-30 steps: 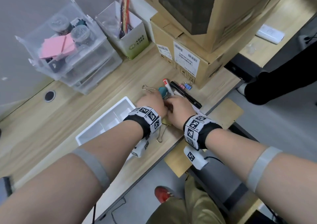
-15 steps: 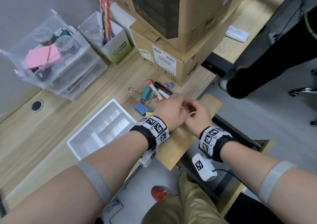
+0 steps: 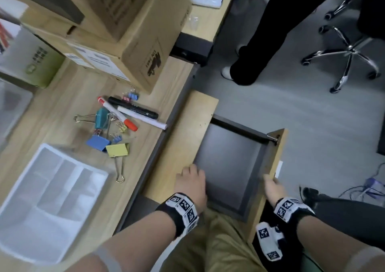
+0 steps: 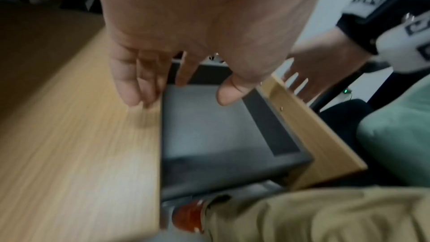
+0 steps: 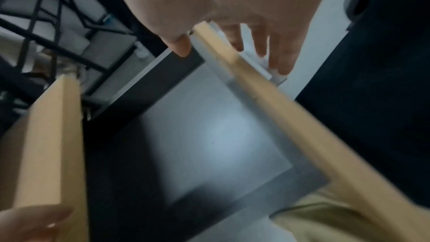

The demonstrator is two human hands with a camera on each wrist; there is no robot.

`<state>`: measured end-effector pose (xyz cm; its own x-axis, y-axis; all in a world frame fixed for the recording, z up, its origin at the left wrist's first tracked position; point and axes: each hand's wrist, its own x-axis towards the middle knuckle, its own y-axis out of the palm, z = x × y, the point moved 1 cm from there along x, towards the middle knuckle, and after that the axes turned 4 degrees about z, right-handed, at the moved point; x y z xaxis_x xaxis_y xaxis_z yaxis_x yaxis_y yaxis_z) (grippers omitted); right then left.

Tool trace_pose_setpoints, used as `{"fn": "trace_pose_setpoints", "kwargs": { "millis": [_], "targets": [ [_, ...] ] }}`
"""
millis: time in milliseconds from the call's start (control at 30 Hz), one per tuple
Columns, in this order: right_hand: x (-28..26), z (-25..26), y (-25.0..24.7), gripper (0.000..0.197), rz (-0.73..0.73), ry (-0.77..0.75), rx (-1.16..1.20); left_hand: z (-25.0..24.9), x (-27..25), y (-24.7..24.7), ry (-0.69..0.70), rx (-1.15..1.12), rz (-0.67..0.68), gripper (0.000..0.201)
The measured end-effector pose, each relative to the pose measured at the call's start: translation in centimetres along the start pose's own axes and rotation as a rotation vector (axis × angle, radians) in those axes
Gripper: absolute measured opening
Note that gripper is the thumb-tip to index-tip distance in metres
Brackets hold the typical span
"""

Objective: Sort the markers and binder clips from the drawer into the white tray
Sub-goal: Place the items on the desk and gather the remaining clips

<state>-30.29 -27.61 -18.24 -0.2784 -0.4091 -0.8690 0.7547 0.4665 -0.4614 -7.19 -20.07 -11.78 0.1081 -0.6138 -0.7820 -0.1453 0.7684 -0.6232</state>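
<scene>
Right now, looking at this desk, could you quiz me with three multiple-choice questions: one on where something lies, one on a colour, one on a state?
1. The white divided plastic tray lies:
A in the drawer
B on the wooden desk
C on the floor

2. The large clip nearest the tray, the yellow binder clip, is:
A yellow
B black
C white

3. The dark-lined wooden drawer is:
A shut
B open, empty
C open, full

B: the tray rests on the desktop.
A: its body is yellow.
B: it stands open and only its bare dark floor shows.
</scene>
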Motion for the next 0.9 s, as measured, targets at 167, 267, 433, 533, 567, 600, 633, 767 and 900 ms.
{"fn": "trace_pose_setpoints", "kwargs": {
  "millis": [167,267,433,533,567,600,633,767,900],
  "targets": [
    [-0.7,1.5,1.9,0.081,-0.016,-0.009,0.024,1.6,-0.7,2.6,-0.074,-0.044,-0.082,0.089],
    [-1.6,3.3,2.6,0.078,0.029,-0.033,0.075,2.6,-0.8,1.4,-0.129,-0.103,-0.092,0.067],
    [-1.5,6.0,6.0,0.113,0.261,-0.008,0.23,4.8,-0.7,0.5,-0.112,-0.148,-0.085,0.052],
    [-3.8,9.1,7.8,0.079,0.409,0.018,0.345,6.0,-1.1,0.8,-0.081,-0.193,-0.095,0.059],
    [-4.0,9.9,8.5,0.078,0.437,0.018,0.352,6.4,-1.4,1.1,-0.071,-0.204,-0.093,0.067],
    [-4.0,10.6,9.2,0.079,0.464,0.015,0.363,6.8,-1.6,1.4,-0.058,-0.213,-0.09,0.075],
    [-4.2,11.3,9.9,0.081,0.486,0.007,0.374,7.0,-1.8,1.6,-0.045,-0.219,-0.083,0.082],
    [-4.8,13.3,12.8,0.093,0.533,0.002,0.394,7.9,-2.0,2.6,-0.028,-0.264,-0.06,0.089],
    [-5.3,14.5,14.8,0.09,0.513,-0.002,0.402,8.2,-1.7,2.9,-0.026,-0.255,0.01,0.096]
  ]
}}
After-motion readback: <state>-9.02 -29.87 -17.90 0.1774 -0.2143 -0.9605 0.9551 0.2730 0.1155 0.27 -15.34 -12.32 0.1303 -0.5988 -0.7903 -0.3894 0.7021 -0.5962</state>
